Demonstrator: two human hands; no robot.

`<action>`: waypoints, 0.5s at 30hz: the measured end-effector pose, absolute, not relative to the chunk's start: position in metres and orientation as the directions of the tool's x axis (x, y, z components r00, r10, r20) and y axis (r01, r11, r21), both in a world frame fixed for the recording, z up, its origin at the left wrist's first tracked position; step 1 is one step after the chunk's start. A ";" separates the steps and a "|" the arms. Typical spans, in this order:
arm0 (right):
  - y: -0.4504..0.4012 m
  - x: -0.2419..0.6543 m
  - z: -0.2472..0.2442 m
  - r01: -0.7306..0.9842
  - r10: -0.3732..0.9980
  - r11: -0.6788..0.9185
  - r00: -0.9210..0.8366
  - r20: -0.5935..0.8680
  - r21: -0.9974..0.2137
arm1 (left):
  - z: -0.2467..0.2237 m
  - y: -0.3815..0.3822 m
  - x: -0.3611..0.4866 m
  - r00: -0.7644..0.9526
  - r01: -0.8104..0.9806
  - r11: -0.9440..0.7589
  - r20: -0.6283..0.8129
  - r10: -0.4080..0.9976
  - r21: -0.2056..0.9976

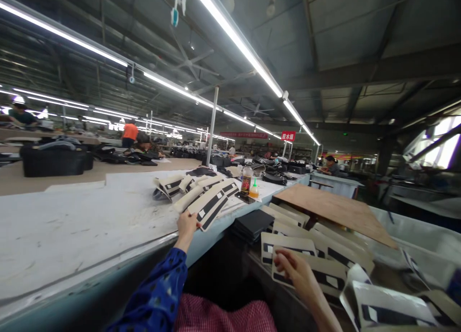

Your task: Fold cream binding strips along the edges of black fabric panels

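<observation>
My left hand [187,226] is closed on the near edge of a cream panel [207,202] with black strips and small white patches. That panel lies tilted over a loose pile of similar panels [169,184] on the white worktable [90,231]. Over on the right, my right hand [290,265] is held with curled fingers at a cream panel [329,277] in a spread of such pieces. Whether its fingers grip the panel's edge cannot be made out. Beside that spread sits a stack of black sheets [254,222].
A dark-labelled bottle [247,181], a green-tipped glue bottle [254,190] and a phone [245,197] stand or lie near the table's right edge. A brown board [331,209] is beyond the right panels. A black case [54,158] is at left. Other people work farther back.
</observation>
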State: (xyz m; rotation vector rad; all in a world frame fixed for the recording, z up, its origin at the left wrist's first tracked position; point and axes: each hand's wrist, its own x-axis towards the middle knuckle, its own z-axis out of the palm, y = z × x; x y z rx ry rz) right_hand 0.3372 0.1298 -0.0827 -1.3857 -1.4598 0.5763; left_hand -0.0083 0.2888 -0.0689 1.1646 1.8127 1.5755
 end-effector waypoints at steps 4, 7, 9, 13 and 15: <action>0.207 0.316 -0.084 0.621 0.946 0.148 0.139 0.294 -0.770 | -0.075 0.292 -0.012 -0.483 0.338 0.000 0.174 0.858 0.941; 0.250 0.296 -0.083 0.697 0.940 0.103 0.165 0.299 -0.710 | -0.076 0.294 -0.013 -0.500 0.392 -0.011 0.223 0.837 0.920; 0.266 0.285 -0.084 0.717 0.937 0.070 0.190 0.292 -0.693 | -0.079 0.293 -0.011 -0.529 0.433 -0.029 0.280 0.801 0.901; 0.277 0.279 -0.082 0.682 0.936 0.042 0.230 0.268 -0.730 | -0.086 0.288 0.000 -0.570 0.508 -0.067 0.393 0.721 0.859; 0.279 0.284 -0.075 0.602 0.921 0.059 0.275 0.275 -0.796 | -0.090 0.285 0.005 -0.568 0.542 -0.083 0.438 0.697 0.836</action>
